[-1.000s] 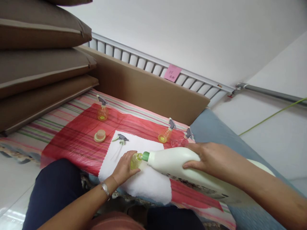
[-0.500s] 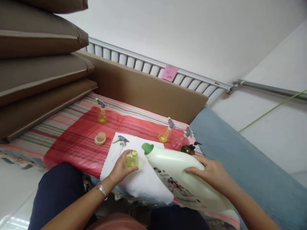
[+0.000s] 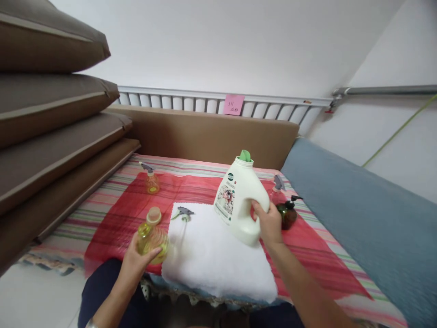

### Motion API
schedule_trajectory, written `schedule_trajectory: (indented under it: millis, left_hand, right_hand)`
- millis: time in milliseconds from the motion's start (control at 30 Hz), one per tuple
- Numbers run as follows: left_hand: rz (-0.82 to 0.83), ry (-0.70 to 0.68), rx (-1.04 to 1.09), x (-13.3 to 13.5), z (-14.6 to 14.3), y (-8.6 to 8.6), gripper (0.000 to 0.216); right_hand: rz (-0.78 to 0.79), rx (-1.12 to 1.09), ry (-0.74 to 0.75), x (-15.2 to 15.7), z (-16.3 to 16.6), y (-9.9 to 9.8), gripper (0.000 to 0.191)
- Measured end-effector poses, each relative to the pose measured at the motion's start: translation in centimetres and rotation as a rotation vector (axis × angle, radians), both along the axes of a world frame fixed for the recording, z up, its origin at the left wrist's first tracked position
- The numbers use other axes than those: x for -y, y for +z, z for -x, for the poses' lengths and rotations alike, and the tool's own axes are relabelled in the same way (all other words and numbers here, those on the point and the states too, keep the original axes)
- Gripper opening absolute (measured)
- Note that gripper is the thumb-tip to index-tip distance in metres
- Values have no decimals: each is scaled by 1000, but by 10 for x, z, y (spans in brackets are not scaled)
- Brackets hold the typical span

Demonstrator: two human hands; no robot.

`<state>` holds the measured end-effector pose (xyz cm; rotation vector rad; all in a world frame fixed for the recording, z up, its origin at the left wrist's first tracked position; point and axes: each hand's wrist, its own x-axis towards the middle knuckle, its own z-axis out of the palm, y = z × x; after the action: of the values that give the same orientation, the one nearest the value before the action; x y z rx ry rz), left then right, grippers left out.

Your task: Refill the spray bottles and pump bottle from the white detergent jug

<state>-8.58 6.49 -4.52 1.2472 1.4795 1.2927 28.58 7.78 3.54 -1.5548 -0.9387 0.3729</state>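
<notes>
White cloth (image 3: 218, 269): near half spread flat | Left hand (image 3: 134, 260): fingers clamped around yellow bottle (image 3: 160, 239), near cloth's left edge | Right hand (image 3: 270, 224): fingers clamped on handle of upright white jug (image 3: 239, 193), at cloth's far-right corner; opaque, contents hidden

White jug (image 3: 227, 198) in right hand (image 3: 269, 223) turned from tipped to upright, yellow bottle (image 3: 160, 239) in left hand (image 3: 134, 258) shifted leftward off white cloth (image 3: 211, 264) to over red sheet (image 3: 112, 228), apparently tilted now, neck partly obscured, dark pump bottle (image 3: 287, 217) more exposed.
</notes>
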Motion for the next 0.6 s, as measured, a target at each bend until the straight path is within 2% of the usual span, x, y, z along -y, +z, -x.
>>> schedule_trajectory:
  millis: [133,233,333,433,600]
  left_hand:
    - [31,47,51,7,9,0,71]
    - [49,37,68,7,16,-1,71]
    - [45,79,26,4,23,-8,74]
    - [37,114,10,2,26,-17,74]
    - [41,86,52,-1,18,-22,72]
  right_hand:
    - [-72,-36,-118,-45,17,-26,46]
    - [-88,-51,-155,-74,24,-40,48]
    - [-99,-62,-175,-94,28,-52,51]
    - [-90,-49,-153,-103,31,-63,51]
    - [-9,36,-25,-97,30,-75,49]
